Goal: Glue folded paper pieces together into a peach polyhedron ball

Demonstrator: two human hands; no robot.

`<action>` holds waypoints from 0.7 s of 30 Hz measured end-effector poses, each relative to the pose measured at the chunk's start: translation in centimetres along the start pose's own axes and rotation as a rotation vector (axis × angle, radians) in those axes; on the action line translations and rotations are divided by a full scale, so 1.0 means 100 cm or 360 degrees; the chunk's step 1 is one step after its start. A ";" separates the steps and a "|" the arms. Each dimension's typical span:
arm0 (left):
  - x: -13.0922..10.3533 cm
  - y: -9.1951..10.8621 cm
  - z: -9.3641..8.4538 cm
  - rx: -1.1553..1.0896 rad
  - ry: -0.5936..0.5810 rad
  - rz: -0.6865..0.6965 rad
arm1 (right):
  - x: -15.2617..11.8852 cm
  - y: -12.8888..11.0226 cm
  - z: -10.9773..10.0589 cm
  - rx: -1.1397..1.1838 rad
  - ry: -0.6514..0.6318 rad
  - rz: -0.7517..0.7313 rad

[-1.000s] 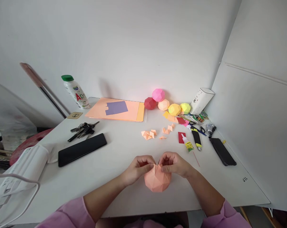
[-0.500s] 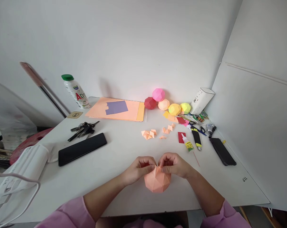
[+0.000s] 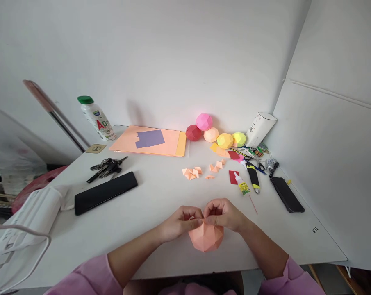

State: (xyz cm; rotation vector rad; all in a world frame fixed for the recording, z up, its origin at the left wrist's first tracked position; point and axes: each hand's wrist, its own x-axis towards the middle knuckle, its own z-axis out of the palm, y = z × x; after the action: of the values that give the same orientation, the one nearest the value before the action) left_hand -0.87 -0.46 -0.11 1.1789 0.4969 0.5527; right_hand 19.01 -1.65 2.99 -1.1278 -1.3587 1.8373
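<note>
Well behind the left hand (image 3: 181, 223) and right hand (image 3: 225, 215), loose lilac-pink sleeves (image 3: 87, 276) end in folds, and dark cloth (image 3: 218, 280), perhaps shorts, shows between.

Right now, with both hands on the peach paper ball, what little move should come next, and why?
Perhaps a soft squeeze: the left hand and right hand pinch the top of the peach paper ball close together, so pressing there might help join it. Whether the edges meet is hidden, so gentle seems wise.
</note>
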 end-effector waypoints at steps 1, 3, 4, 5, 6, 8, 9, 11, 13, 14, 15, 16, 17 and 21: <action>0.000 0.000 0.001 -0.0006 0.0006 -0.0004 | 0.000 0.000 0.000 0.0007 0.0003 0.0004; 0.000 0.002 0.002 -0.0026 0.0020 -0.0013 | 0.000 0.001 0.000 0.0015 0.0015 0.0006; 0.000 0.002 0.003 -0.0037 0.0024 -0.0020 | 0.001 0.001 0.000 0.0021 0.0019 0.0003; 0.000 0.003 0.003 -0.0050 0.0028 -0.0028 | 0.001 0.001 -0.001 0.0027 0.0024 -0.0002; 0.000 0.003 0.004 -0.0061 0.0031 -0.0037 | 0.001 0.001 -0.001 0.0033 0.0029 -0.0006; 0.000 0.004 0.004 -0.0080 0.0038 -0.0048 | 0.001 0.002 -0.001 0.0037 0.0036 -0.0011; 0.000 0.004 0.004 -0.0087 0.0041 -0.0051 | 0.001 0.002 -0.001 0.0037 0.0035 -0.0011; 0.000 0.004 0.005 -0.0097 0.0045 -0.0054 | 0.001 0.002 -0.001 0.0036 0.0033 -0.0013; 0.000 0.004 0.005 -0.0102 0.0048 -0.0058 | 0.001 0.003 0.000 0.0039 0.0028 -0.0010; 0.000 0.004 0.005 -0.0104 0.0049 -0.0061 | 0.001 0.003 0.000 0.0042 0.0025 -0.0007; 0.000 0.004 0.005 -0.0106 0.0050 -0.0063 | 0.002 0.003 0.000 0.0046 0.0023 -0.0004; 0.000 0.004 0.006 -0.0107 0.0052 -0.0066 | 0.002 0.003 0.000 0.0051 0.0020 -0.0002; 0.000 0.004 0.006 -0.0107 0.0053 -0.0069 | 0.002 0.004 0.000 0.0056 0.0018 -0.0002; 0.000 0.004 0.006 -0.0102 0.0059 -0.0084 | 0.002 0.006 0.000 0.0068 0.0022 -0.0029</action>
State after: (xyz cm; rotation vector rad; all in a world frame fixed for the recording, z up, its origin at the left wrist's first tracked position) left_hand -0.52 -0.80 0.47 1.0932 0.5366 0.5422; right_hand 18.95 -1.61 2.35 -1.1007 -1.3122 1.8336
